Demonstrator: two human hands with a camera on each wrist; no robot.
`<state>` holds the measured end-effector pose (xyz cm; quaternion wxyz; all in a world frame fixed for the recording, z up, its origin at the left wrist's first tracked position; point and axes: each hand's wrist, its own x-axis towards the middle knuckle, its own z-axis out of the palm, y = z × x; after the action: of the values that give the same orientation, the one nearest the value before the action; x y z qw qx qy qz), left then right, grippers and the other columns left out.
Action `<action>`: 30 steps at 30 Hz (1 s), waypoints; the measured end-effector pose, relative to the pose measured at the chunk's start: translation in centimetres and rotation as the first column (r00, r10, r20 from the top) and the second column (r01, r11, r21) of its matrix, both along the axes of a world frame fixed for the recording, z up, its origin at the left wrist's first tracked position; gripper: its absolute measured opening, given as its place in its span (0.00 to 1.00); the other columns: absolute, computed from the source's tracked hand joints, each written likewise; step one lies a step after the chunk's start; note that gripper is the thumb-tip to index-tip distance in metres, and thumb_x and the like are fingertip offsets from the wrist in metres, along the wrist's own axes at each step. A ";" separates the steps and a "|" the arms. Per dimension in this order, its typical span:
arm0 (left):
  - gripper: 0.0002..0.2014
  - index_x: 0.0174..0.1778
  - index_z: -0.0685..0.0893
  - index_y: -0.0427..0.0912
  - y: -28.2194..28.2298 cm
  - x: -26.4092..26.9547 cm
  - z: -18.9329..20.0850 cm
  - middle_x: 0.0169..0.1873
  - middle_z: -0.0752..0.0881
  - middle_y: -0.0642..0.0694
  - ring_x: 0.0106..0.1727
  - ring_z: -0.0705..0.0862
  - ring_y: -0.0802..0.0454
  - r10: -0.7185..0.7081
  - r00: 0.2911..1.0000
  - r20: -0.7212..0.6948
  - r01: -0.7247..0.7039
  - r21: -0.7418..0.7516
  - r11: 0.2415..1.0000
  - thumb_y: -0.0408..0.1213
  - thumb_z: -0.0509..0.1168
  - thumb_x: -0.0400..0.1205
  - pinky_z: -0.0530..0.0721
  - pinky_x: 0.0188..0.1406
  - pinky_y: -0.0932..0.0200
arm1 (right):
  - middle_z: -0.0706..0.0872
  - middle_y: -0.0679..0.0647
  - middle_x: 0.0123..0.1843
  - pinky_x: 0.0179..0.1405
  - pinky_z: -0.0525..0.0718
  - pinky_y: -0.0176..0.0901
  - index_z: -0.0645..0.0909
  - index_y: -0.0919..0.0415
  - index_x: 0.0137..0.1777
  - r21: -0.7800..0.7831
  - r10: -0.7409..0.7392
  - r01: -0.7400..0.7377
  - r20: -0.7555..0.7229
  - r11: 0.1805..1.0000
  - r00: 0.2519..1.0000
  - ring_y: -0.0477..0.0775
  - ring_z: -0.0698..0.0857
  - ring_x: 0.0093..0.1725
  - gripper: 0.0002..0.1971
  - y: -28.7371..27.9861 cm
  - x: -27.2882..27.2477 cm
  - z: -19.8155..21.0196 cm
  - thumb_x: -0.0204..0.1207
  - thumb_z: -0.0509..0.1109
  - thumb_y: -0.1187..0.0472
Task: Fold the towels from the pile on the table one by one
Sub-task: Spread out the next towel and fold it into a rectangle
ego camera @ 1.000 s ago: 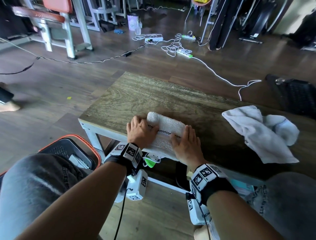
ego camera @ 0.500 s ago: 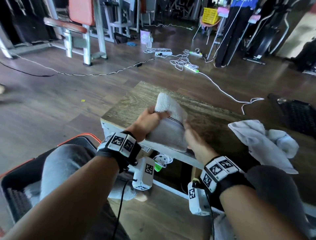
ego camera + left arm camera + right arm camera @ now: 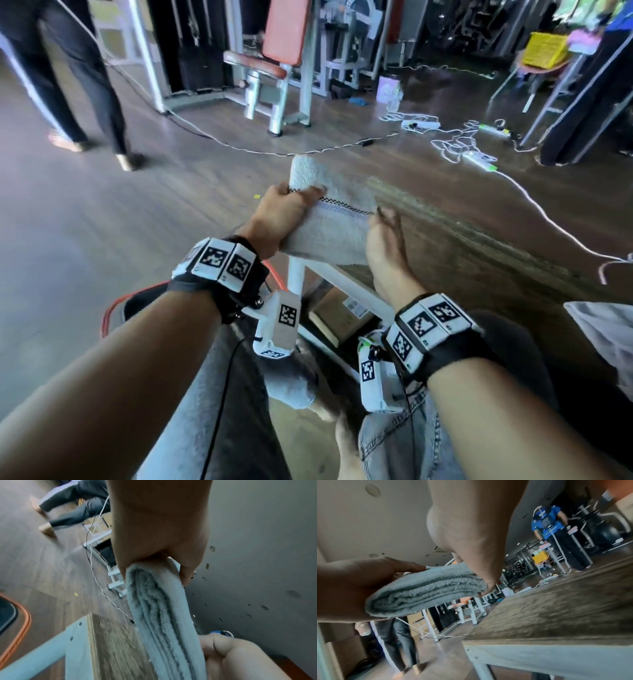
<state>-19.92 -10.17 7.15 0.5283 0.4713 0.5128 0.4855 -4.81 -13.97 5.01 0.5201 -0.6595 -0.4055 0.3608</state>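
Both hands, left hand (image 3: 279, 216) and right hand (image 3: 383, 240), grip opposite ends of a folded white towel (image 3: 334, 222) lifted clear above the desk (image 3: 479, 246), likely to keep its layers together.

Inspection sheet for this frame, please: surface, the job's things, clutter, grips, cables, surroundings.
Surface: wood-grain table, white frame.
Job's things: folded towel lifted off the table, held between both hands; unfolded towel at the right edge.
Clutter: cardboard box under the table.
Grips: left hand grips the folded towel's left end; right hand holds its right end.
Cables: white cords and power strips on the floor.
Surroundings: gym bench, a walking person's legs, orange-rimmed basket.
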 end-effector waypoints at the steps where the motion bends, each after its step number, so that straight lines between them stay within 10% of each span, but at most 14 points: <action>1: 0.09 0.41 0.89 0.40 0.2 -1.1 0.1 0.35 0.92 0.44 0.32 0.90 0.47 0.038 0.999 -0.026 -0.039 -0.006 0.999 0.43 0.76 0.75 0.89 0.36 0.53 | 0.76 0.49 0.49 0.35 0.67 0.38 0.69 0.58 0.70 0.007 0.019 -0.019 -0.009 1.000 1.000 0.41 0.72 0.40 0.13 0.4 -1.1 -0.2 0.88 0.54 0.61; 9: 0.19 0.46 0.89 0.33 0.6 -10.5 -0.6 0.46 0.91 0.36 0.42 0.87 0.44 0.132 0.951 -0.280 -0.163 -0.089 0.983 0.47 0.75 0.71 0.88 0.51 0.45 | 0.76 0.47 0.47 0.35 0.71 0.40 0.64 0.54 0.70 -0.023 0.274 -0.275 -0.046 0.961 0.961 0.45 0.76 0.42 0.16 2.6 -9.4 -3.2 0.85 0.55 0.66; 16: 0.17 0.31 0.81 0.37 -0.5 -17.5 -7.5 0.22 0.80 0.46 0.21 0.76 0.55 0.198 0.909 -0.366 -0.298 -0.241 0.923 0.48 0.72 0.76 0.69 0.20 0.67 | 0.78 0.38 0.50 0.45 0.82 0.46 0.73 0.44 0.72 -0.131 0.515 -0.499 0.174 0.857 0.839 0.41 0.78 0.40 0.25 4.3 -16.0 -8.7 0.81 0.56 0.70; 20: 0.12 0.47 0.87 0.36 0.0 -20.0 -11.4 0.32 0.80 0.46 0.29 0.75 0.53 0.166 0.854 -0.494 -0.371 -0.353 0.859 0.43 0.69 0.81 0.72 0.28 0.59 | 0.86 0.48 0.47 0.25 0.74 0.27 0.84 0.52 0.60 -0.225 0.614 -0.572 0.263 0.789 0.744 0.42 0.80 0.34 0.17 5.6 -18.8 -11.7 0.80 0.59 0.69; 24: 0.08 0.55 0.80 0.41 0.8 -21.0 -18.0 0.49 0.83 0.41 0.47 0.81 0.45 0.100 0.887 -0.451 -0.326 -0.457 0.828 0.38 0.69 0.82 0.85 0.50 0.50 | 0.85 0.48 0.48 0.36 0.77 0.35 0.85 0.53 0.58 -0.399 0.695 -0.582 0.251 0.709 0.674 0.52 0.84 0.43 0.14 7.8 -19.7 -15.5 0.79 0.62 0.65; 30: 0.37 0.77 0.63 0.37 3.4 -19.1 -28.4 0.57 0.80 0.38 0.58 0.85 0.38 0.071 0.873 -0.483 -0.371 -0.563 0.739 0.31 0.74 0.74 0.86 0.59 0.41 | 0.83 0.57 0.55 0.51 0.78 0.46 0.81 0.55 0.45 -0.744 0.865 -0.506 0.190 0.436 0.465 0.57 0.83 0.53 0.12 12.5 -20.2 -23.8 0.75 0.60 0.50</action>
<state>-39.01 -6.72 -21.23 0.4665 0.2917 0.8040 0.2257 -25.02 -1.42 -18.76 -0.0625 -0.6171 -0.6437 0.4482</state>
